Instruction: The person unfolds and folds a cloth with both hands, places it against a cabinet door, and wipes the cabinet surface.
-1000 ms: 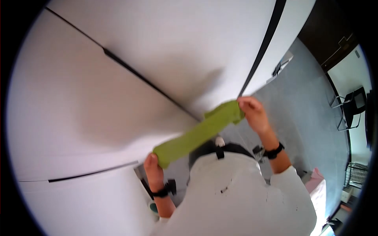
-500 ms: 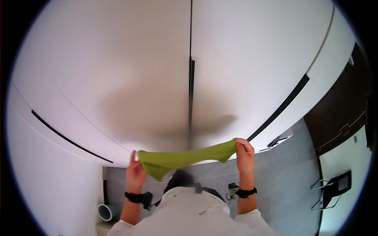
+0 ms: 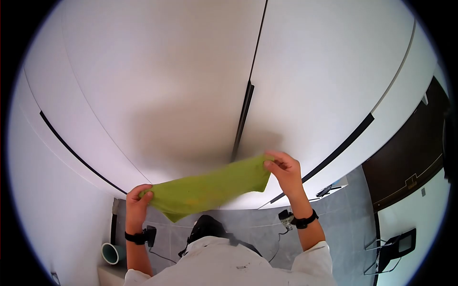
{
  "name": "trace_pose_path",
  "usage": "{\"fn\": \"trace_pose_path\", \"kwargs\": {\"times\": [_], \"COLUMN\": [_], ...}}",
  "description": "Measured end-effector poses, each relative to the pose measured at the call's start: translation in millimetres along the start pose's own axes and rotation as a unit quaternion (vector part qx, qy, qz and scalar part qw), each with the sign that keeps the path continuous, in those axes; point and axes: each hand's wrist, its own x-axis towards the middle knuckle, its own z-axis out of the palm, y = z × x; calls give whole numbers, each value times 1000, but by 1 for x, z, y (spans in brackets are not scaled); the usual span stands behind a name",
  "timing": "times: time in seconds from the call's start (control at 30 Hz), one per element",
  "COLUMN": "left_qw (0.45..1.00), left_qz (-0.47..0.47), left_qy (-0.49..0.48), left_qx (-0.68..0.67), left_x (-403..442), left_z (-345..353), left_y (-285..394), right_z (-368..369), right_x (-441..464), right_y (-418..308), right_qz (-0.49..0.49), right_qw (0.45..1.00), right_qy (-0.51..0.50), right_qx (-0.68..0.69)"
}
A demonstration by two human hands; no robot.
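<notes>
A green cloth [image 3: 207, 188] hangs stretched between my two hands, in front of the white cabinet doors. My left hand [image 3: 138, 200] pinches its left end between thumb and fingers. The upper right corner is gripped by my right hand [image 3: 285, 170], which sits higher than the left, so the cloth slopes. Its lower edge droops loosely, and some small yellowish marks show near its middle. A black strap with a small device is on each of my wrists.
Tall white cabinet doors [image 3: 191, 71] with a long black handle [image 3: 242, 121] fill the space ahead. A teal bin [image 3: 112, 253] stands at lower left. To the right are a black chair [image 3: 397, 248] and a dark door [image 3: 405, 152]. Grey tiled floor [image 3: 334, 229] lies below.
The cloth has spread wider and now tilts, with its right end raised. My left hand has moved left, my right hand slightly up and left. The view has rotated a little.
</notes>
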Motion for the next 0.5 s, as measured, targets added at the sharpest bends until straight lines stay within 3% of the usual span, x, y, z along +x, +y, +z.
{"fn": "trace_pose_path", "kwargs": {"times": [0.1,0.27,0.37,0.4,0.5], "left_qw": [996,989,981,980,940], "left_qz": [13,8,108,112,259], "left_qy": [-59,-66,-34,-41,17], "left_qx": [61,133,159,162,224], "left_x": [4,19,38,46,94], "left_z": [-10,8,5,3,40], "left_y": [23,88,115,123,128], "right_z": [-1,6,17,22,-2], "right_x": [8,23,34,38,77], "right_y": [-5,-27,-50,-62,-81], "right_qz": [-1,-62,-104,-154,-256], "right_qw": [1000,998,993,984,957], "right_qy": [16,20,32,37,71], "right_qx": [4,-16,-49,-88,-115]}}
